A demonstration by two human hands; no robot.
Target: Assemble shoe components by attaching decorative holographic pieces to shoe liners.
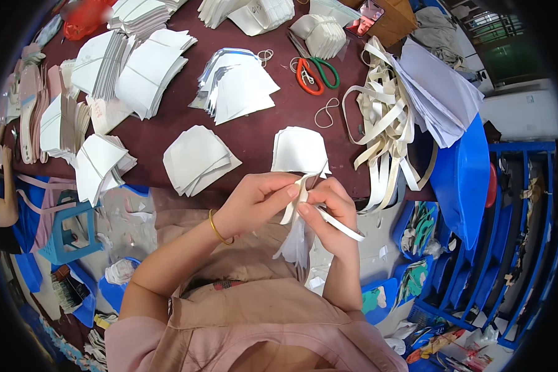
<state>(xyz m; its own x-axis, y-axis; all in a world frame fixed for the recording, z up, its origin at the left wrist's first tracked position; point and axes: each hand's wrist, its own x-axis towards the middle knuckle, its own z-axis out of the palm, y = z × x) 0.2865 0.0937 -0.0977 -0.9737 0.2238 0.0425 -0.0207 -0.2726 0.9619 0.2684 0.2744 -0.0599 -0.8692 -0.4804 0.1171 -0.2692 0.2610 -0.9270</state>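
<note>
Both hands meet in front of my chest, at the near edge of the dark red table. My left hand (268, 193), with a gold bangle at the wrist, pinches a narrow white strip (336, 224) between thumb and fingers. The same strip is pinched by my right hand (332, 214), and one end sticks out to the right past it. A thin, whitish see-through piece (295, 247) hangs below the fingers. Just beyond them lies a small stack of white cut pieces (299, 149), its near edge partly hidden by my fingertips.
White strips (384, 105) lie heaped at the right, beside white sheets (437, 93) and a blue bin (462, 180). Red-and-green-handled scissors (310, 77) rest farther back. Bundles of white pieces (152, 74) fill the left. At the far left, another person's arm (6, 192) shows.
</note>
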